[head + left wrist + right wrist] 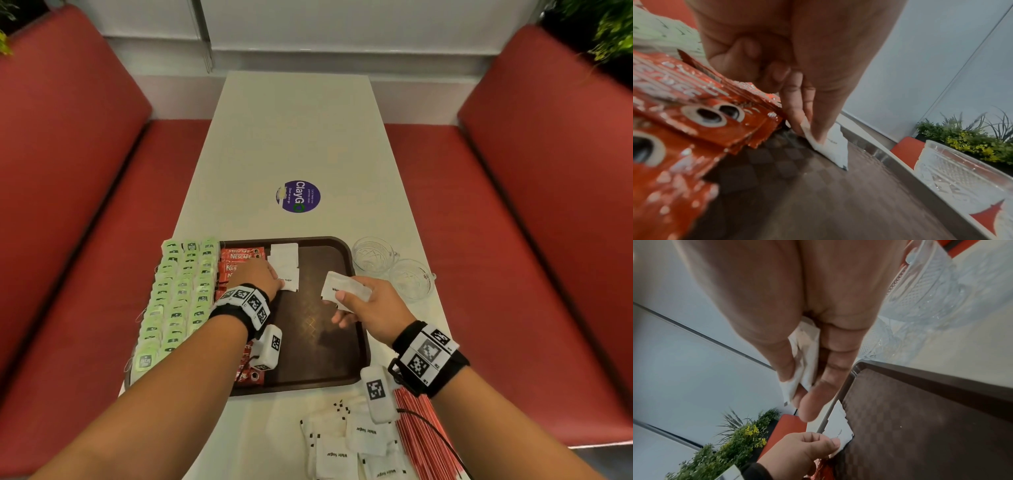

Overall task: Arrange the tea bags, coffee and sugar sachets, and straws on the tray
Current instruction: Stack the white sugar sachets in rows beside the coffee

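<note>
The left hand (257,276) reached palm-down over the brown tray (346,356), its thumb and forefinger pinching the near corner of a white sugar sachet (288,281) that lay flat at the end of a short row of sugar sachets (284,255) on the tray; its other fingers were curled under (the left wrist view showed this plainly). The right hand (368,305) hovered above the tray's right side, wrist raised, thumb and fingers pressed together on a small bunch of sugar sachets (344,287) held clear of the surface. Red Nescafé coffee sachets (241,257) lay in a column just left of the white row, and green tea bags (178,294) filled the tray's left part. More loose sugar sachets (356,442) and red-striped straws (423,442) lay on the table (294,130) near the tray's front edge, with two glass cups (394,267) beside its right rim.
</note>
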`<state>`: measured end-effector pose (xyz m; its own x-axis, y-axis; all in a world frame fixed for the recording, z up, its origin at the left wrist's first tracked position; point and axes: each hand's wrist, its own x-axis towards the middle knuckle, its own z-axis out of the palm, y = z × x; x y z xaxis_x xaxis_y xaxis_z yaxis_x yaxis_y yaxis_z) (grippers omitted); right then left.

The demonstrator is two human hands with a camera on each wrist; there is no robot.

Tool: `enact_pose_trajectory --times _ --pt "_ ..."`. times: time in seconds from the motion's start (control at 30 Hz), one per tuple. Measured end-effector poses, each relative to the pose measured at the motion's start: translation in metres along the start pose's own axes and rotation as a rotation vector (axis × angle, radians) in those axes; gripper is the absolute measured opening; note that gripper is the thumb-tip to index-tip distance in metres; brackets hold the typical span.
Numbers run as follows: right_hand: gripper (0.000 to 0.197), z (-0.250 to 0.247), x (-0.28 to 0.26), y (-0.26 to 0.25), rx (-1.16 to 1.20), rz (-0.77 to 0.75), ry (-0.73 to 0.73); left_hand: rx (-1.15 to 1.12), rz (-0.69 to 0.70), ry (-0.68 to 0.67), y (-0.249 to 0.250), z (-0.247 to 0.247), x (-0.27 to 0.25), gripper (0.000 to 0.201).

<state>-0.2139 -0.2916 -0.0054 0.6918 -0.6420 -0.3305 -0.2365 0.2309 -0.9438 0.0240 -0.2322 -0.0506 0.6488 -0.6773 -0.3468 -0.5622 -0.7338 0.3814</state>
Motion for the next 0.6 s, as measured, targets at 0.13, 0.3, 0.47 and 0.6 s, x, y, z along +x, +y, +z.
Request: enact_pose_trajectory --times 0.13,0.3,0.47,0.6 --pt "0.019 0.001 0.0 -0.001 -0.03 -0.024 0.022 0.06 0.008 -0.017 0.002 -0.004 -0.003 0.018" --pt "0.014 -0.001 0.005 0.0 -0.127 -0.071 0.065 -0.177 0.218 0.082 0.015 -0.026 -0.022 0.02" --pt "0.016 0.001 0.006 -0.008 -0.179 -0.091 0.059 -0.418 0.503 -0.039 0.035 -0.047 -0.068 0.014" --pt "0.016 0.004 0.003 -0.015 -0.207 -0.117 0.042 -0.29 0.577 -0.049 0.034 -0.042 -0.08 0.009"
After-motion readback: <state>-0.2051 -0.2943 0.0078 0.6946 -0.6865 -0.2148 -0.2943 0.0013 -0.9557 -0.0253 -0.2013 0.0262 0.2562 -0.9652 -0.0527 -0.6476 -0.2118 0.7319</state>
